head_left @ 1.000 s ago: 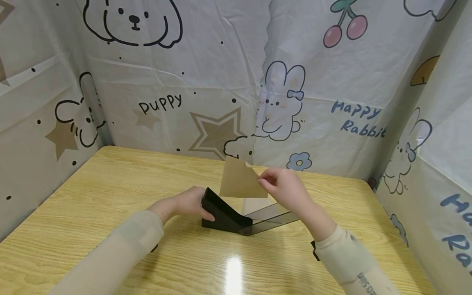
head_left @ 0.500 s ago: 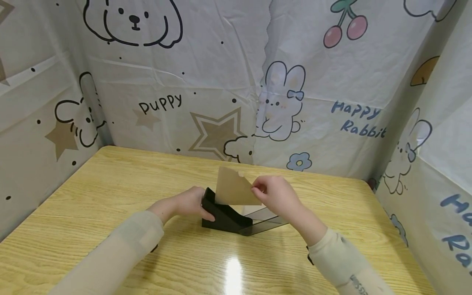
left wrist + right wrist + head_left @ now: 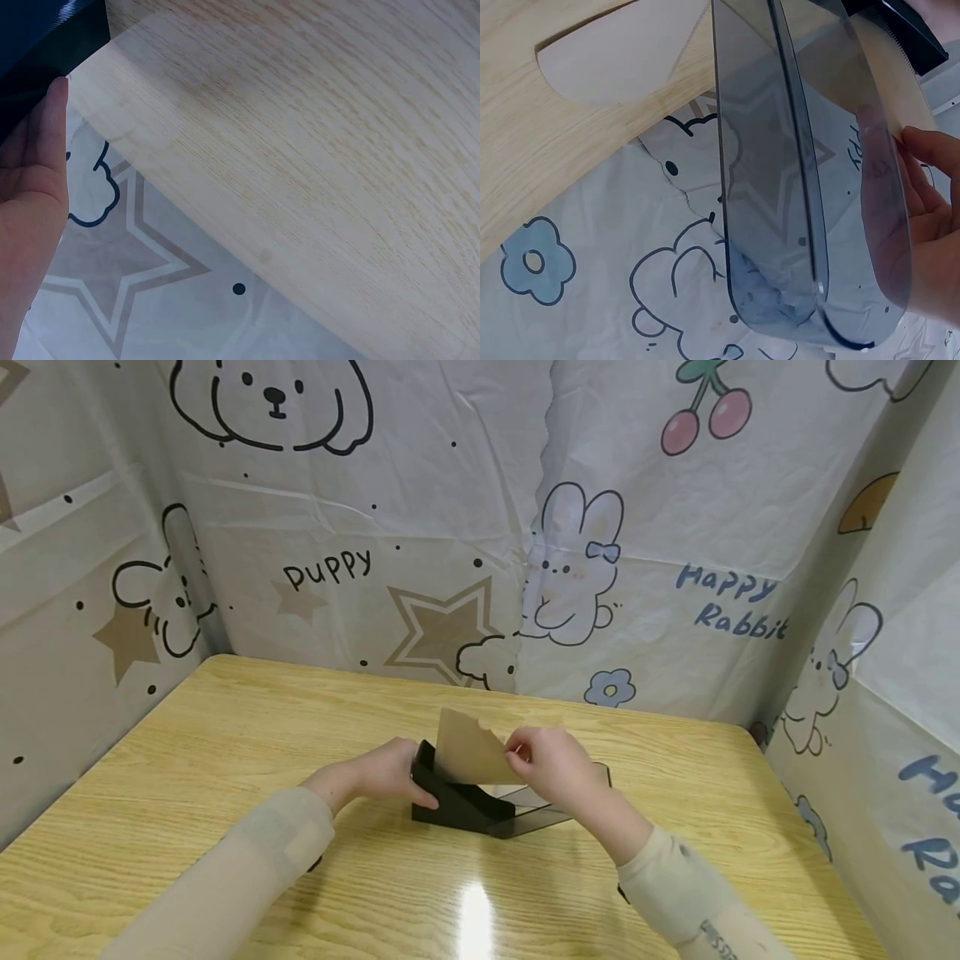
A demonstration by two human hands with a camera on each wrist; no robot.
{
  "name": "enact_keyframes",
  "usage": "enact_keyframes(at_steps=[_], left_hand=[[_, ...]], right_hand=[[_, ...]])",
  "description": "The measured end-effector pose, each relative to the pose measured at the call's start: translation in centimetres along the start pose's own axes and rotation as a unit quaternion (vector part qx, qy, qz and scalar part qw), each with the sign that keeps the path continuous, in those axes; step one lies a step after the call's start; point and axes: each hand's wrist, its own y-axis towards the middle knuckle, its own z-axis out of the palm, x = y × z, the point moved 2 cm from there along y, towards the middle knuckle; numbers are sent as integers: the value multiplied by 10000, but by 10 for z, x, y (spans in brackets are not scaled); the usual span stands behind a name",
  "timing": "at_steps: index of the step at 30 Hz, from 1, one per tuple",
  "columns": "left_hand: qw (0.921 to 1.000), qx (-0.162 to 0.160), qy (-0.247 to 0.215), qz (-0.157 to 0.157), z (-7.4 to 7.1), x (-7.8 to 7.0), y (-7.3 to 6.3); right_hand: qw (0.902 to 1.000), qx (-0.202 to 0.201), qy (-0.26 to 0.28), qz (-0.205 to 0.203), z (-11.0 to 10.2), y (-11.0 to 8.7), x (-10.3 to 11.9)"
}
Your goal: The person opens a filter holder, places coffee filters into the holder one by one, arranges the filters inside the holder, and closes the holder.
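A black holder (image 3: 459, 806) with a see-through smoky cover (image 3: 542, 817) tipped out to the right stands mid-table. My left hand (image 3: 393, 770) grips its back end, thumb on the near side. Between the thumb and fingers of my right hand (image 3: 551, 766) is the right edge of a tan paper coffee filter (image 3: 467, 750). The filter stands tilted, its lower left part down inside the holder's black walls. In the right wrist view the cover (image 3: 769, 187) is in front of part of the hand (image 3: 930, 225). The left wrist view has only the holder's corner (image 3: 52, 45) against my fingers.
A pale, round-edged paper with a crimped side (image 3: 622, 56) lies on the wooden table (image 3: 225, 752) behind the holder. A printed cloth (image 3: 420, 527) hangs along the back and both sides of the table.
My right hand has moved left and down, bringing the coffee filter from above the holder to partly inside it. The left hand has kept its grip in place.
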Motion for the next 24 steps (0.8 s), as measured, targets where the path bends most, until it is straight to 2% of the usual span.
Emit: enact_keyframes(at_steps=[16,24], left_hand=[[10000,-20,65,28,-1,1,-1],[10000,-4,49,15,0,2,0]], right_hand=[[10000,38,-55,4,12,-2,3],[9997,-53,-196,-119,11,-3,6]])
